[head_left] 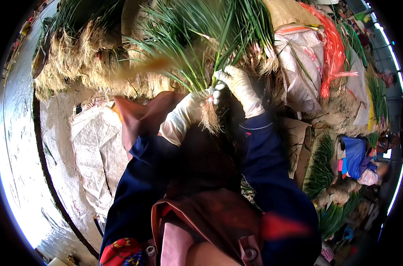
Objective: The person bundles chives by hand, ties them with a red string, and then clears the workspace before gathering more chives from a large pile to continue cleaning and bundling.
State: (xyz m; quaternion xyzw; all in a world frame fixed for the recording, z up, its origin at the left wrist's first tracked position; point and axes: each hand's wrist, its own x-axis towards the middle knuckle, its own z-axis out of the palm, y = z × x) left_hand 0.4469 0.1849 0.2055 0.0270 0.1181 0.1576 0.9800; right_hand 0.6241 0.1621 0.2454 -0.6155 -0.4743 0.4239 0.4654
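A small bunch of green onions (192,80) stands tilted in my gloved left hand (188,111), whose fingers are wrapped round it just above the roots. Its pale, stringy roots (209,119) hang below that hand. My gloved right hand (240,86) is close beside it on the right, thumb and fingertips pinched at a green onion stalk by the bunch. Both gloves are white and thin. Right behind the hands lies a big heap of green onions (201,22) with long green leaves, partly hiding the bunch's leaf tips.
More green onions with shaggy roots (73,57) are piled at the far left. A white woven sack (92,150) lies on the floor to my left. At the right are a whitish sack (299,66), red plastic strips (330,48) and another person in blue (356,153) among more bundles.
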